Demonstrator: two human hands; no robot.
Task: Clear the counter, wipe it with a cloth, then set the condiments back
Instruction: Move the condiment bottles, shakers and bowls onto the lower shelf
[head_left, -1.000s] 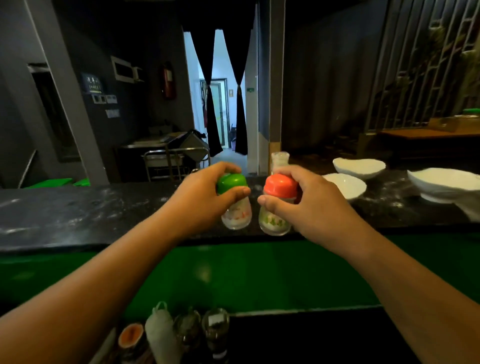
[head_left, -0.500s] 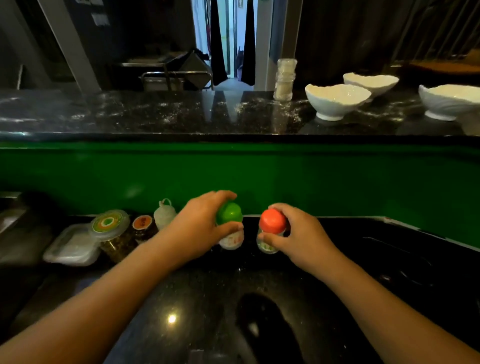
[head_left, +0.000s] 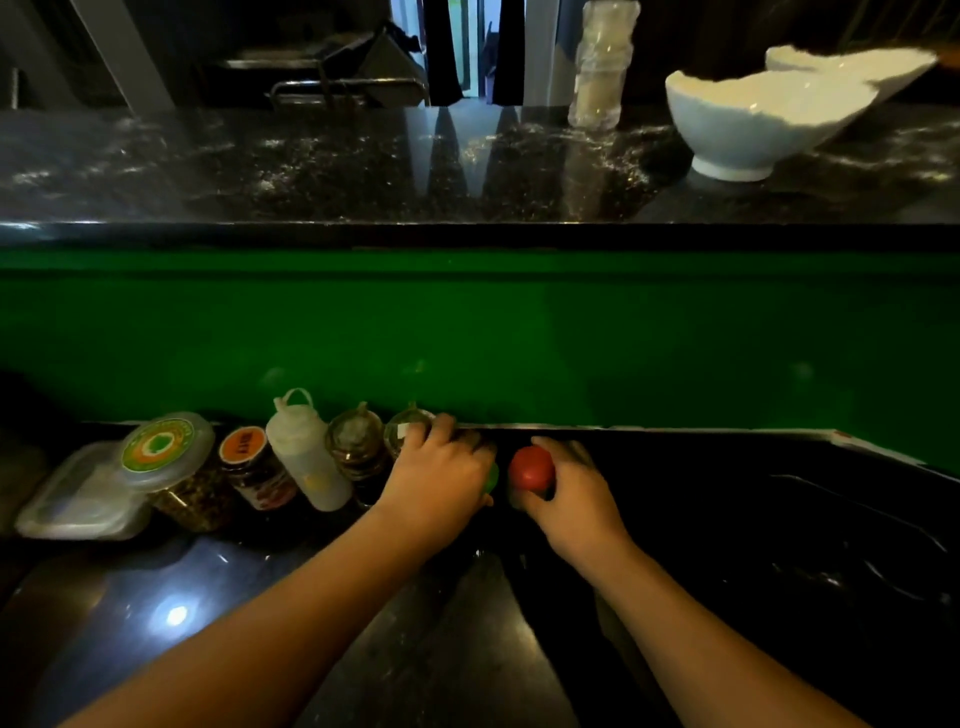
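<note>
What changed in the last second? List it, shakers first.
The green-capped shaker, gripped by the left hand, and the red-capped shaker, gripped by the right hand, came down from the upper counter to the lower counter, ending beside the row of condiment jars at the green wall. Unchanged: both grips; the clear grinder and white bowls on the upper counter.

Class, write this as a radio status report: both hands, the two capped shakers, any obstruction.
Left hand grips green-capped shaker, mostly hidden. Right hand grips red-capped shaker. Both low at lower counter, beside condiment row. Glass jar crowds left hand.
</note>
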